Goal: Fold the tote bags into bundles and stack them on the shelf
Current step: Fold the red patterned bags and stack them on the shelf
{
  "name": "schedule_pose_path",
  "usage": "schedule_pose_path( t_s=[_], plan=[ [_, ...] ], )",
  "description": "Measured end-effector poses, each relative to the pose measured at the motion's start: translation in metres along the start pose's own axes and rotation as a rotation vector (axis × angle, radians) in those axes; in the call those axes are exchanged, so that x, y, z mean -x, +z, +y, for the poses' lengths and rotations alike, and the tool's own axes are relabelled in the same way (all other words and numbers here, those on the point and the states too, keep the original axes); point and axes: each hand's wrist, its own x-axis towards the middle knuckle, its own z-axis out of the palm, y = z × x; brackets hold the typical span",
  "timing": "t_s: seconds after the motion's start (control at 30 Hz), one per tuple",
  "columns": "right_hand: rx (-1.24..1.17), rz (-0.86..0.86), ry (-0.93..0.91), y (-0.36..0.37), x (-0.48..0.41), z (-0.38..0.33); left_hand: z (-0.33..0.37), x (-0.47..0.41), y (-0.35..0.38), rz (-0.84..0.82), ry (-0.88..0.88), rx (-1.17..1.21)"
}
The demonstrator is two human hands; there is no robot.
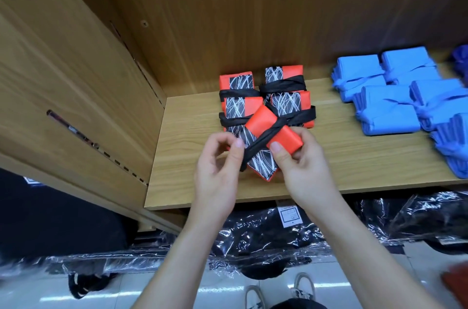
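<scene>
An orange tote bundle with a black-and-white scribble panel and a black strap wound across it is held tilted just above the wooden shelf. My left hand pinches its left edge at the strap. My right hand grips its right end with thumb on top. Behind it several matching orange bundles lie in a block on the shelf, each tied with black straps.
Several blue bundles lie on the shelf's right part. The cabinet's side wall rises at left, the back panel behind. Below the shelf are dark goods in plastic wrap, and shoes on a pale floor.
</scene>
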Motion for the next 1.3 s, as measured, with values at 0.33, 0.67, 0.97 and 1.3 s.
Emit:
schedule_pose_path(
  t_s=[0.33,0.67,0.97,1.3],
  plan=[
    [0.256,0.238,-0.317,0.012,0.01,0.007,-0.009,0.02,0.02,0.032,-0.262,0.223],
    [0.514,-0.084,-0.369,-0.004,0.011,0.0,0.013,-0.004,-0.013,-0.177,-0.246,0.054],
    [0.615,-0.217,-0.36,-0.006,0.012,-0.007,0.014,-0.006,0.001,-0.186,-0.251,0.079],
    [0.195,-0.298,-0.114,-0.024,0.001,-0.008,0.011,-0.006,0.004,-0.009,-0.19,0.114]
  ],
)
